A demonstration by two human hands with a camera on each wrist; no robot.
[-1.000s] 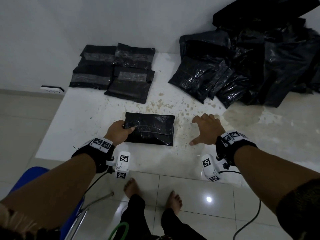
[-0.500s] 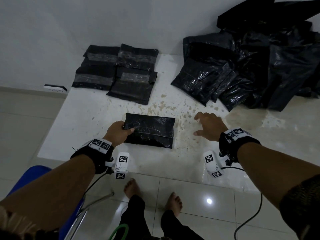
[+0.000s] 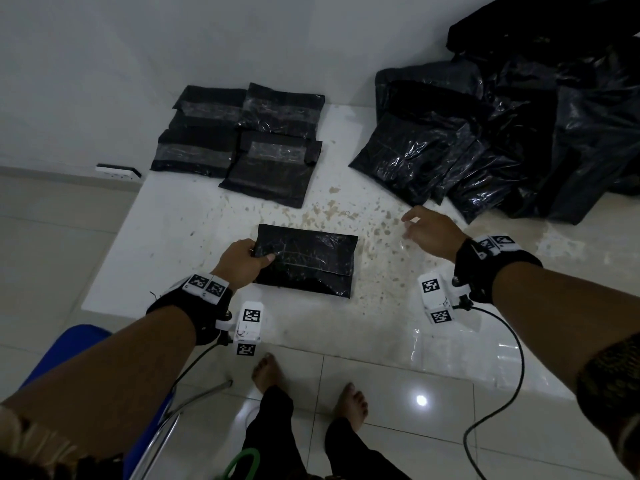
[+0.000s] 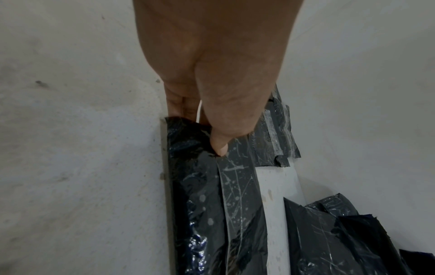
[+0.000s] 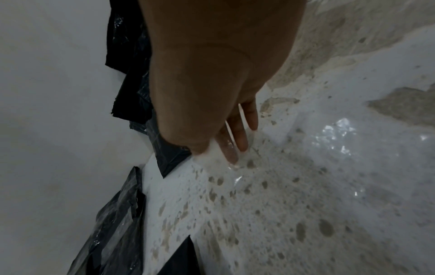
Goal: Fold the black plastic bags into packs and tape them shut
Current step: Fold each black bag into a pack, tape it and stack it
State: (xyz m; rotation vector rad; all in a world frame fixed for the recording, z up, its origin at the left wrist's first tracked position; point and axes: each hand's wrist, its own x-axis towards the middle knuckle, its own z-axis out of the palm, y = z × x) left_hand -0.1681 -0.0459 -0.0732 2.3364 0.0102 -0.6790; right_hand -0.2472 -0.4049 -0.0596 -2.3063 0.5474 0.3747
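Observation:
A folded black pack lies flat on the white stained table. My left hand grips its left edge, thumb on top and fingers underneath; the pack runs away from the hand in the left wrist view. My right hand is to the right of the pack, apart from it, fingers pointing down at the table. In the right wrist view its fingertips touch a shiny clear strip on the surface, which looks like tape. Whether they pinch the strip is unclear.
Several taped packs lie at the back left against the wall. A heap of loose black bags fills the back right. A blue chair and my bare feet are below the table's near edge.
My right hand has moved forward and a little right, away from the pack toward the bag heap. The left hand keeps its hold on the pack's left edge.

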